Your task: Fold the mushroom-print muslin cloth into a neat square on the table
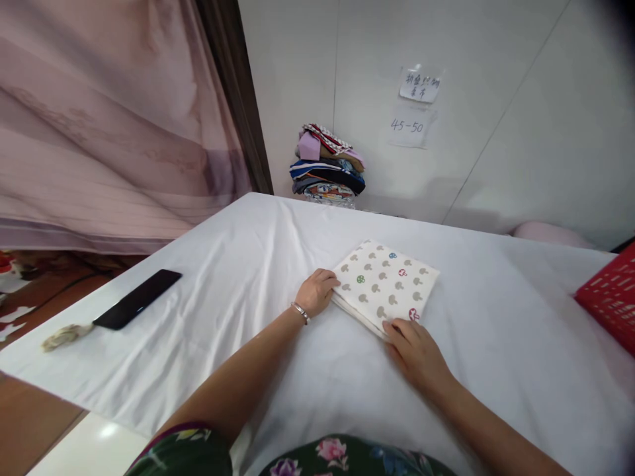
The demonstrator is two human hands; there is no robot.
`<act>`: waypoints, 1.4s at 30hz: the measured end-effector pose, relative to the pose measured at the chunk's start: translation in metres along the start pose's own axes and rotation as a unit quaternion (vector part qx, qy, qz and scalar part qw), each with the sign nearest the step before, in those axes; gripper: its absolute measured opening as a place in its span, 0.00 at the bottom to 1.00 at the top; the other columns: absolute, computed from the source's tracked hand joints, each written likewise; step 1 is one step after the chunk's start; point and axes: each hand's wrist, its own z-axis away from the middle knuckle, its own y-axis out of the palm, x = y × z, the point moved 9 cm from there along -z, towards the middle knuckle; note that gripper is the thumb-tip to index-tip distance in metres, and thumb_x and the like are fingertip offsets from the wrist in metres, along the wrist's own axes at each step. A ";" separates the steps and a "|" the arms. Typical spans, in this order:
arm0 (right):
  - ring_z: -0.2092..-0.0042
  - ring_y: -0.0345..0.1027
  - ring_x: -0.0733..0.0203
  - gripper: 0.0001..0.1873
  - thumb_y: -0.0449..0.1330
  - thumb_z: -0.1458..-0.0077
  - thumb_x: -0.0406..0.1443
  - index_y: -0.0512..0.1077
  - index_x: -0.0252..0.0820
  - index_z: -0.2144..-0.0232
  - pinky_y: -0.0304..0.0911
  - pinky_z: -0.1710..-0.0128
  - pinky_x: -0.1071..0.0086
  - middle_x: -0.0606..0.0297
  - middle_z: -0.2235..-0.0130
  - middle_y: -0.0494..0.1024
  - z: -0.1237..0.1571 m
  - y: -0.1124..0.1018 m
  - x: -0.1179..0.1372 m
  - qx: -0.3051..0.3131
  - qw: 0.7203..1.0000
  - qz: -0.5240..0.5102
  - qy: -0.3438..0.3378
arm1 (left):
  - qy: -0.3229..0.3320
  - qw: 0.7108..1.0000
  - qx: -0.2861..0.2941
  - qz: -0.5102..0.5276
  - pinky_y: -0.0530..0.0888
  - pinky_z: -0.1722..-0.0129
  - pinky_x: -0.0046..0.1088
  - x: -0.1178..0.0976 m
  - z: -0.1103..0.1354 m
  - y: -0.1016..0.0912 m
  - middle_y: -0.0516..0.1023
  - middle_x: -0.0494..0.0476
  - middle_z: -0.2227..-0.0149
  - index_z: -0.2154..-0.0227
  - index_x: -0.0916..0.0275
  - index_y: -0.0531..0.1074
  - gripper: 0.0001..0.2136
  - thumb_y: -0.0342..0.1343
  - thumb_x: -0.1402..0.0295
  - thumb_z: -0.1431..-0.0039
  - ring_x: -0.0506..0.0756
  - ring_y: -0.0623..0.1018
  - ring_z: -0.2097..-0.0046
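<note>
A folded cream cloth printed with grey mushrooms and a few green, blue and red ones lies on the white-covered table. Its folded layers show along the near edge. My left hand, with a bracelet at the wrist, pinches the cloth's left corner between thumb and fingers. At the near right corner, my right hand grips the edge, its fingers on top and the thumb partly hidden beneath.
A black phone with a tassel lies at the table's left. A red plastic basket stands at the right edge. Behind the table is a stack of folded fabrics against the wall. A pink curtain hangs at left.
</note>
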 end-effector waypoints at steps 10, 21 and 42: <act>0.58 0.63 0.54 0.24 0.47 0.48 0.24 0.65 0.37 0.50 0.61 0.58 0.58 0.53 0.57 0.70 0.004 0.007 0.008 -0.049 0.995 0.085 -0.022 | 0.101 0.990 0.093 -0.044 0.50 0.41 0.45 -0.039 0.007 0.012 0.57 0.59 0.40 0.45 0.62 0.60 0.32 0.49 0.80 0.59 0.60 0.54 0.39; 0.53 0.65 0.56 0.23 0.48 0.47 0.25 0.65 0.43 0.49 0.64 0.57 0.62 0.57 0.54 0.71 0.049 -0.016 -0.057 -0.025 0.999 0.027 -0.040 | 0.079 0.992 0.100 -0.003 0.63 0.52 0.38 -0.100 0.034 0.007 0.71 0.60 0.50 0.51 0.62 0.64 0.19 0.50 0.60 0.44 0.59 0.67 0.49; 0.37 0.38 0.48 0.32 0.43 0.42 0.46 0.54 0.32 0.41 0.40 0.41 0.52 0.52 0.37 0.50 -0.109 0.036 -0.125 0.122 0.959 0.048 0.250 | -0.029 0.984 0.174 -0.038 0.42 0.39 0.48 -0.085 0.001 0.054 0.50 0.57 0.37 0.41 0.60 0.54 0.27 0.35 0.52 0.39 0.58 0.47 0.36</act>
